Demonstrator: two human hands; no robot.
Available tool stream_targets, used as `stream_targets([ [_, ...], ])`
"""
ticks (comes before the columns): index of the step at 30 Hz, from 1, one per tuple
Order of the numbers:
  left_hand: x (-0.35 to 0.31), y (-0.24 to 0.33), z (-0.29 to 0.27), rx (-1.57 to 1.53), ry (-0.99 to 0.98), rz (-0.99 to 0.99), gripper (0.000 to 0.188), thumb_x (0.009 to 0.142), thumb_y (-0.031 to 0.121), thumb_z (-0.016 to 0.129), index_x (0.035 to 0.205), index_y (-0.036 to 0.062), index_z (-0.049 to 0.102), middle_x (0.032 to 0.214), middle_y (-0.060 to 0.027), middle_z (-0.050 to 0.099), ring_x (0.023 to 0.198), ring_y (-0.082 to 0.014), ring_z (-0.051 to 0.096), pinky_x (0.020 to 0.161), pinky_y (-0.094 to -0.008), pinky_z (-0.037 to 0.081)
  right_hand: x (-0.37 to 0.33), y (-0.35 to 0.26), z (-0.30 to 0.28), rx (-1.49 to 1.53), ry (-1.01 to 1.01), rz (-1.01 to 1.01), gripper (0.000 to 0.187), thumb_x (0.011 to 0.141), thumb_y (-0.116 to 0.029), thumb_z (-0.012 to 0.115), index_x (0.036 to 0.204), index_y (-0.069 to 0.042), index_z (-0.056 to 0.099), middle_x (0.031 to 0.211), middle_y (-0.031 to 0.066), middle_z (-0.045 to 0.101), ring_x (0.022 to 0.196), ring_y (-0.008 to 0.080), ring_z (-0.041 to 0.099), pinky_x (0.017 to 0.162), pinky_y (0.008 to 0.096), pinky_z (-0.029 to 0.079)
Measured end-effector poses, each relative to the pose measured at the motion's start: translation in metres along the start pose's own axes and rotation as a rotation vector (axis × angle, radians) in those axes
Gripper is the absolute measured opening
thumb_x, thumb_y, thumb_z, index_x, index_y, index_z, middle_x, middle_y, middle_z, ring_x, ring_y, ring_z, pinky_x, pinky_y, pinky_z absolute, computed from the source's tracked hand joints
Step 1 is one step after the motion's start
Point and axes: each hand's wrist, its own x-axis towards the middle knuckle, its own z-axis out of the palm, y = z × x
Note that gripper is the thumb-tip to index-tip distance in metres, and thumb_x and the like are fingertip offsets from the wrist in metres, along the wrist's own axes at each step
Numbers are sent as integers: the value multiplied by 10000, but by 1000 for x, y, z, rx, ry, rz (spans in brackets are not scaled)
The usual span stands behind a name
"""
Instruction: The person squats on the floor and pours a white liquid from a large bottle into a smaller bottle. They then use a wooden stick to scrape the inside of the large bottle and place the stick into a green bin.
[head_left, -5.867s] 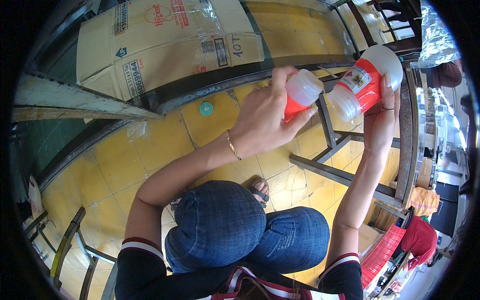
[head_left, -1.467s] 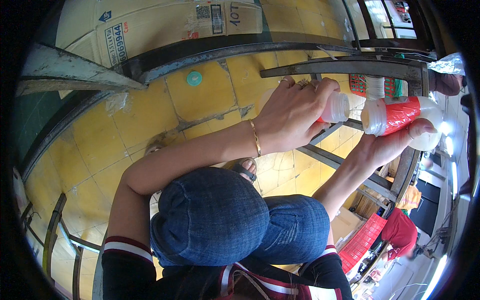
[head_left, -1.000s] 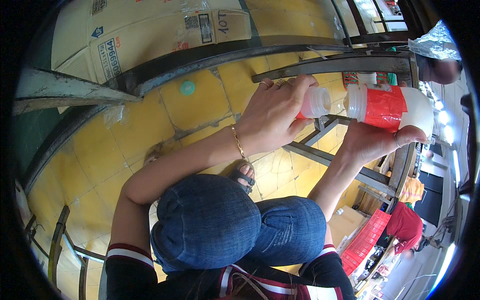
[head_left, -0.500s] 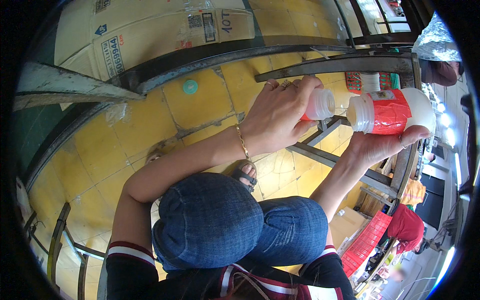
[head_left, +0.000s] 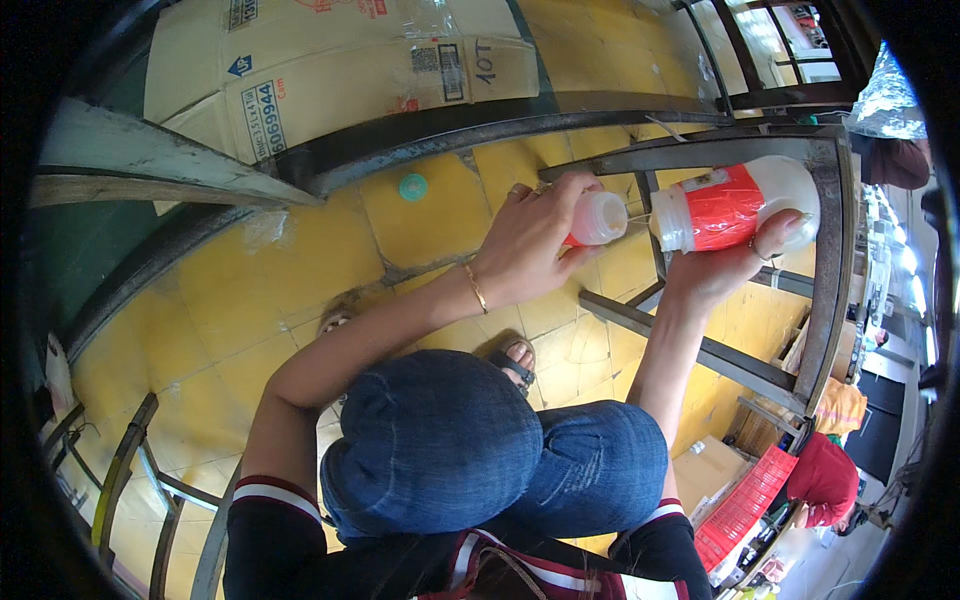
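Note:
My left hand [head_left: 528,240] is closed round a small translucent jar [head_left: 602,218] with a red lower part. The jar lies tilted on its side, its open mouth turned right and partly toward me. My right hand [head_left: 712,275] grips a larger white plastic bottle [head_left: 785,195] from below, thumb over its side. A red label wraps the bottle, and its clear uncapped neck points left at the small jar. Between the two mouths is a narrow gap, crossed by what look like thin pale strands. What is inside the jar is hard to make out.
Below my hands stands a dark metal frame [head_left: 690,335]. A flattened cardboard box [head_left: 340,75] lies beyond a metal rail [head_left: 430,145]. On the yellow tiled floor [head_left: 230,330] is a round turquoise lid [head_left: 413,187]. To the right are a red crate [head_left: 745,505] and a person in red [head_left: 825,480].
Both hands have moved left with their containers. The small jar's mouth has turned more toward me, and the view itself has shifted slightly.

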Motion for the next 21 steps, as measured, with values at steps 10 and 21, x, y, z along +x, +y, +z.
stream_targets([
  [10,-10,-77,25,1,160,-66,629,705,216,807,1185,78,424,1048,-159,628,957,-352,614,817,-432,464,6,73,-17,112,-299,184,703,860,-499,642,1292,3,406,1174,145,559,1079,256,566,937,423,456],
  [21,-27,-148,46,65,195,-148,644,703,242,811,1192,95,418,1064,-129,626,987,-330,603,846,-434,438,4,136,-27,-65,-323,276,606,893,-388,645,1305,-4,421,1233,140,528,1126,220,535,981,388,428],
])
